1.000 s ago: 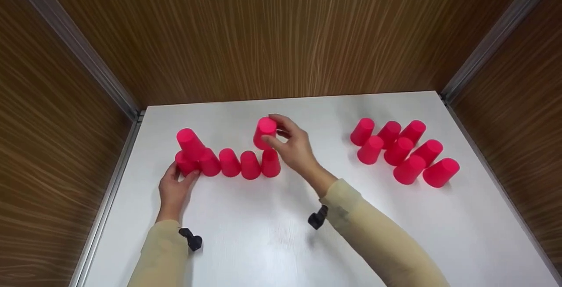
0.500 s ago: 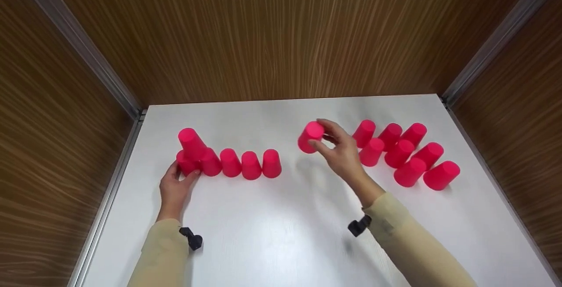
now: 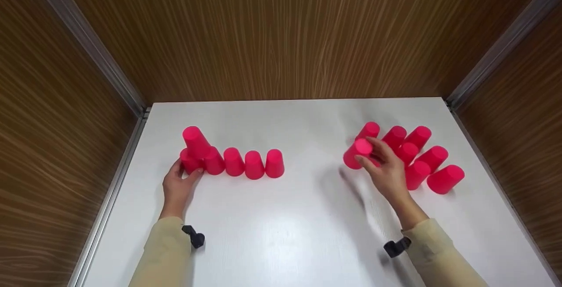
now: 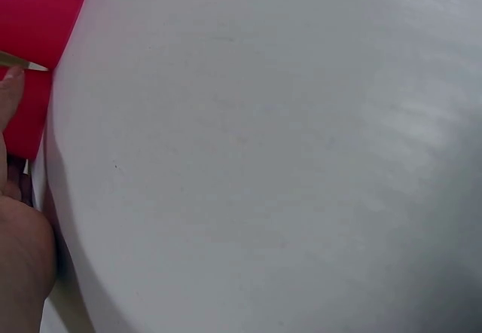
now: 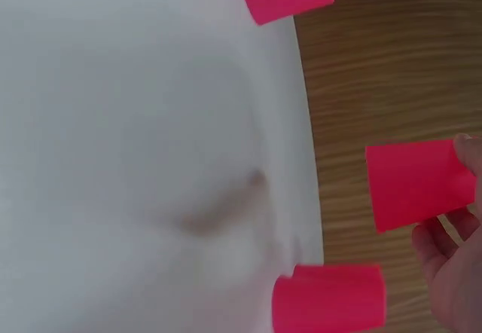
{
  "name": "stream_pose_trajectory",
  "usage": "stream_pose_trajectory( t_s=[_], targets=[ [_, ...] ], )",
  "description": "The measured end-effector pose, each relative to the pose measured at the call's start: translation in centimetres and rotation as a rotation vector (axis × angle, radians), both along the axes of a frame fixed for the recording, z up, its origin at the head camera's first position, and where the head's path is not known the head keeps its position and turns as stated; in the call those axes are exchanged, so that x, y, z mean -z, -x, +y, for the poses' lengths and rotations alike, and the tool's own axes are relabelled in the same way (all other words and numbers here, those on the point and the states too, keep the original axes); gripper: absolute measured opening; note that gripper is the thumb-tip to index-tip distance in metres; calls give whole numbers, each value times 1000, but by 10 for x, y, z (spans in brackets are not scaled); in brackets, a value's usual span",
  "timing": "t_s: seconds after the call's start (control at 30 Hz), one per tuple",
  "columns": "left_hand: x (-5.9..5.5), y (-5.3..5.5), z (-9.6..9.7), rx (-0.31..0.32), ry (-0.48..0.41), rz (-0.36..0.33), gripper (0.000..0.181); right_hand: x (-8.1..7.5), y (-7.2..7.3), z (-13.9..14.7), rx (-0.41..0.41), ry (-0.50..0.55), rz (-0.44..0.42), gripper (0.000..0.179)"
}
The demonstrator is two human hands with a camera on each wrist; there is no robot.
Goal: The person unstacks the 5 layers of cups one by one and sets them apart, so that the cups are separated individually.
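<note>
Upside-down pink plastic cups stand in a row on the left of the white table. My left hand holds the row's leftmost cup low down, thumb on its right side and the other fingers around its left. Another cup sits on top, across that one and the neighbouring cup. On the right, my right hand grips a pink cup between thumb and fingers, raised off the table. In the right wrist view this held cup appears sideways, its closed end hidden in the hand.
The row continues rightward, ending at a cup. A second group of upside-down cups stands at the table's right, partly behind my right hand. Wood-grain panels enclose the back and sides of the white table.
My right hand has carried its cup from above the row's right end rightward to the front left of the right-hand group. The left hand stays on the leftmost cup.
</note>
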State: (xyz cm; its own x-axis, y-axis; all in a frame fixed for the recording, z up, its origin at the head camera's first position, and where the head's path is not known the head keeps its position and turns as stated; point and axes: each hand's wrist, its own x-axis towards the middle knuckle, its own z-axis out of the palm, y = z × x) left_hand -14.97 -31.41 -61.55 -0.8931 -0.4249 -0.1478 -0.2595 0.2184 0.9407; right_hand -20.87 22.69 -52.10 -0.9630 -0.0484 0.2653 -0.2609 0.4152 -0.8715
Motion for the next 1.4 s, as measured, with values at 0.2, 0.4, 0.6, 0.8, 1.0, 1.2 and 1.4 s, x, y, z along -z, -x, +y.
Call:
stream_pose_trajectory(
  t_s=[0.2, 0.4, 0.6, 0.8, 1.0, 1.2, 1.4],
  targets=[
    [1, 1, -1, -4, 6, 1, 80, 11, -10, 26, 54, -6, -78, 66],
    [1, 1, -1, -3, 14, -1, 80, 23, -17, 44, 92, -27, -173, 70],
    [1, 0, 0, -2, 8, 1, 80, 32, -22, 55, 119, -46, -202, 73],
    [1, -1, 0, 7, 13, 5, 79, 41, -22, 60, 140, -48, -208, 71],
    [1, -1, 0, 7, 5, 17, 80, 44, -20, 63, 153, -51, -245, 72],
    [2, 1, -1, 6, -4, 7, 81, 42, -20, 66, 148, -43, -265, 77],
    [2, 2, -1, 4, -8, -6, 82, 27, -21, 63, 158, -77, -203, 77]
  ],
)
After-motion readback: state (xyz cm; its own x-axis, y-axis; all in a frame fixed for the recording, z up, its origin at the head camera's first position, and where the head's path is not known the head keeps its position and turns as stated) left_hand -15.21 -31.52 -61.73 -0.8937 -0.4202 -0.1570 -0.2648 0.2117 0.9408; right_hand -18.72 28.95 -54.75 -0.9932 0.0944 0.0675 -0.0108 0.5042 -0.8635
